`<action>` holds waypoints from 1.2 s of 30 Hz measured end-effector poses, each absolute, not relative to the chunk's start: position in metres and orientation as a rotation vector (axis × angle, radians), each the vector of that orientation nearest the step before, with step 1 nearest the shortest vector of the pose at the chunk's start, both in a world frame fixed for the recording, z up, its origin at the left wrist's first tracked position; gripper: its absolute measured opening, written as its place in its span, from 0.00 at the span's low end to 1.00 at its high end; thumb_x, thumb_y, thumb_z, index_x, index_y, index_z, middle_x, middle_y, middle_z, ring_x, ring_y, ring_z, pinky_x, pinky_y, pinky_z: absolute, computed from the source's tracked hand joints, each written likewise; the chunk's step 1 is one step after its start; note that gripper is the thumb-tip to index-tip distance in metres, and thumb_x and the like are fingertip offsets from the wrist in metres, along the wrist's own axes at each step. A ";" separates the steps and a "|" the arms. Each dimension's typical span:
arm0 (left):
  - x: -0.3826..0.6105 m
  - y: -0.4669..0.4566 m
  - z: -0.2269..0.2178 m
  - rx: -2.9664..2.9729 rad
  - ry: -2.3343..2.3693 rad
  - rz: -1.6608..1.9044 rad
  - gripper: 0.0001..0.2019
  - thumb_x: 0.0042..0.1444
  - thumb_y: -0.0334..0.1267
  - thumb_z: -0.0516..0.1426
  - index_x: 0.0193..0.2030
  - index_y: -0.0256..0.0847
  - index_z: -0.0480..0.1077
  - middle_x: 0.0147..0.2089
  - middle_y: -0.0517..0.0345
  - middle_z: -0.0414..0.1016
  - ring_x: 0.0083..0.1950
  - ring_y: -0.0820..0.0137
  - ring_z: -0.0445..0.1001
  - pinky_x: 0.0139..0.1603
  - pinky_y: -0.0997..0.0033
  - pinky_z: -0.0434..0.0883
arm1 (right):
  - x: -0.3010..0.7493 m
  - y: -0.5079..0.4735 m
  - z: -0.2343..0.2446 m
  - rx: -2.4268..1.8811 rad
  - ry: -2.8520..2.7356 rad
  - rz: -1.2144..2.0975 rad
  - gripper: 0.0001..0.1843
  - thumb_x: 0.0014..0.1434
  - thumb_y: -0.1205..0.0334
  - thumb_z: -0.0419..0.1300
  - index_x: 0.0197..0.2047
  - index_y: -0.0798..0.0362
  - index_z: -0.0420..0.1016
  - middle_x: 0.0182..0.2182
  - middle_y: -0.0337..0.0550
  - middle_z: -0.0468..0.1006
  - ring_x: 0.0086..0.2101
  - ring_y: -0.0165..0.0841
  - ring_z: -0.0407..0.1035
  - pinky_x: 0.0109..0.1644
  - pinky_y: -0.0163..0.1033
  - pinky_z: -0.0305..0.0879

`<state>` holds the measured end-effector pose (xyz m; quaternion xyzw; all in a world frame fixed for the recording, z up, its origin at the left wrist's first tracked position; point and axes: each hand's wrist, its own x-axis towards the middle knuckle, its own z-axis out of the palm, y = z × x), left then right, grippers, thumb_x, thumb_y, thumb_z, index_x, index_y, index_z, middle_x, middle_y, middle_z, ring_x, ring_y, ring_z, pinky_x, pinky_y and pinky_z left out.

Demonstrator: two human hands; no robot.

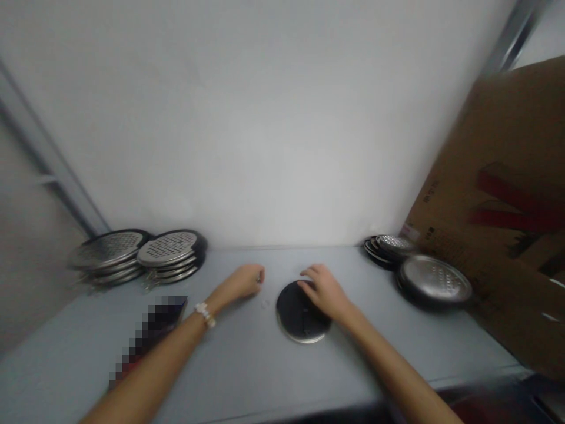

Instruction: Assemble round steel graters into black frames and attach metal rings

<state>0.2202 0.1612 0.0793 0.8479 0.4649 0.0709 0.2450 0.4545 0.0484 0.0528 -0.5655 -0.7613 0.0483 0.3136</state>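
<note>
On the table in front of me lies a round black disc with a shiny metal rim. My right hand rests over its upper right edge, fingers apart and partly bent, not wrapped round anything. To the left of the disc, my left hand is closed, with a small shiny bit showing at its fingers; what it is I cannot make out. A small clear ring-like piece lies between the left hand and the disc. A beaded bracelet circles my left wrist.
Two stacks of perforated metal discs, the left stack and its neighbour, stand at the back left. More metal discs are piled at the right beside a large cardboard box. A pixelated dark object lies by my left forearm.
</note>
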 end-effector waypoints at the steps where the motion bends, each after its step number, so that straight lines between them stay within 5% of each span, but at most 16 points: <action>1: 0.225 0.156 0.083 2.273 1.219 0.251 0.03 0.49 0.29 0.62 0.31 0.39 0.74 0.29 0.57 0.76 0.37 0.65 0.75 0.41 0.67 0.70 | 0.452 0.042 0.053 -1.467 -1.984 0.130 0.11 0.69 0.60 0.60 0.51 0.53 0.76 0.46 0.52 0.77 0.48 0.42 0.70 0.55 0.48 0.67; 9: 0.265 0.090 0.089 1.818 0.772 0.492 0.17 0.54 0.49 0.61 0.41 0.35 0.74 0.35 0.50 0.83 0.37 0.64 0.81 0.41 0.66 0.76 | 0.429 -0.003 0.050 -1.274 -1.838 0.201 0.14 0.69 0.64 0.55 0.56 0.51 0.73 0.44 0.49 0.82 0.43 0.38 0.77 0.49 0.43 0.74; 12: 0.264 0.077 0.087 1.686 0.672 0.490 0.19 0.52 0.50 0.64 0.42 0.34 0.76 0.36 0.49 0.83 0.38 0.64 0.81 0.44 0.64 0.77 | 0.431 -0.019 0.053 -1.240 -1.764 0.238 0.13 0.70 0.62 0.53 0.51 0.51 0.77 0.42 0.48 0.84 0.41 0.38 0.79 0.47 0.42 0.75; 21: 0.253 0.046 0.087 1.921 0.798 0.409 0.15 0.60 0.45 0.55 0.32 0.37 0.77 0.27 0.56 0.78 0.30 0.67 0.76 0.32 0.73 0.69 | 0.431 -0.046 0.052 -1.357 -1.502 0.703 0.13 0.66 0.53 0.61 0.39 0.53 0.82 0.30 0.44 0.84 0.31 0.38 0.78 0.35 0.37 0.73; 27: 0.252 0.035 0.099 2.325 0.876 0.450 0.14 0.63 0.37 0.52 0.32 0.41 0.77 0.31 0.56 0.80 0.31 0.67 0.74 0.33 0.72 0.63 | 0.425 -0.042 0.055 -1.394 -1.919 0.383 0.10 0.70 0.65 0.56 0.45 0.50 0.80 0.36 0.44 0.84 0.36 0.37 0.78 0.40 0.36 0.69; 36: 0.223 0.077 0.083 2.381 1.147 0.533 0.14 0.65 0.40 0.50 0.35 0.41 0.75 0.36 0.51 0.81 0.38 0.61 0.77 0.41 0.66 0.68 | 0.421 -0.020 0.058 -1.510 -2.151 0.030 0.08 0.71 0.69 0.54 0.44 0.55 0.75 0.33 0.47 0.81 0.32 0.38 0.76 0.35 0.36 0.64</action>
